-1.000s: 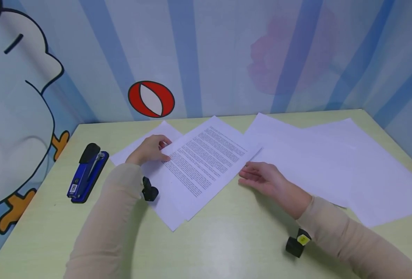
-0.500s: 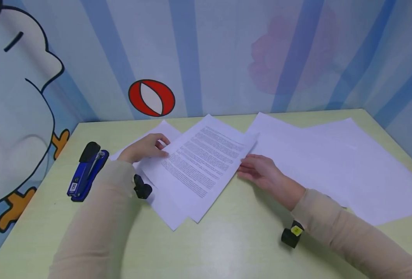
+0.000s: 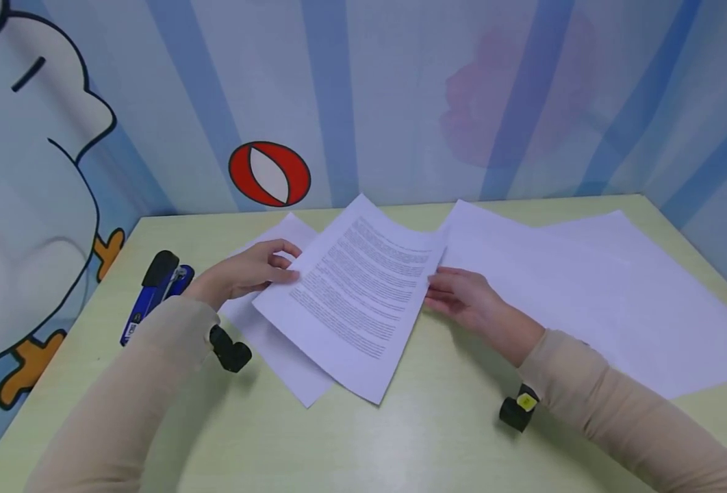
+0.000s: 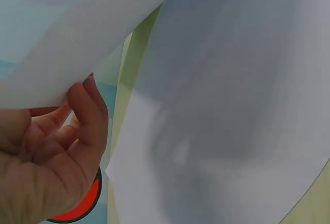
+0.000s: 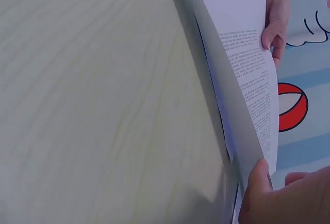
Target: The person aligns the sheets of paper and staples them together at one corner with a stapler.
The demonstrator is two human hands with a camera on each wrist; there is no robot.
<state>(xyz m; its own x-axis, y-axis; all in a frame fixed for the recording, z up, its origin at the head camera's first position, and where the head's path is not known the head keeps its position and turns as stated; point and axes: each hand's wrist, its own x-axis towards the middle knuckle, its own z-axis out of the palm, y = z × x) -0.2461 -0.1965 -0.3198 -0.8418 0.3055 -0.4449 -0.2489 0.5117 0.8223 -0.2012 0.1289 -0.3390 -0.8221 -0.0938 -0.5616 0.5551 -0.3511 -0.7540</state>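
Note:
A printed sheet of paper (image 3: 357, 294) is raised off the table and bows between both hands. My left hand (image 3: 255, 268) pinches its left edge between thumb and fingers; the left wrist view shows the paper's underside (image 4: 87, 44) above the curled fingers. On the opposite edge, my right hand (image 3: 465, 301) holds the sheet, its thumb on the printed face in the right wrist view. Beneath the raised sheet, another white sheet (image 3: 283, 370) lies on the table, partly covered.
White sheets (image 3: 560, 294) overlap on the right of the table (image 3: 437, 438). A blue and black stapler (image 3: 154, 294) lies at the left, partly behind the left sleeve. The patterned wall (image 3: 388, 103) rises along the table's back edge.
The printed sheet has been lifted and turned more upright, its near corner swinging right, uncovering more of the sheet below. My left forearm has shifted left, and my right hand has taken the right edge.

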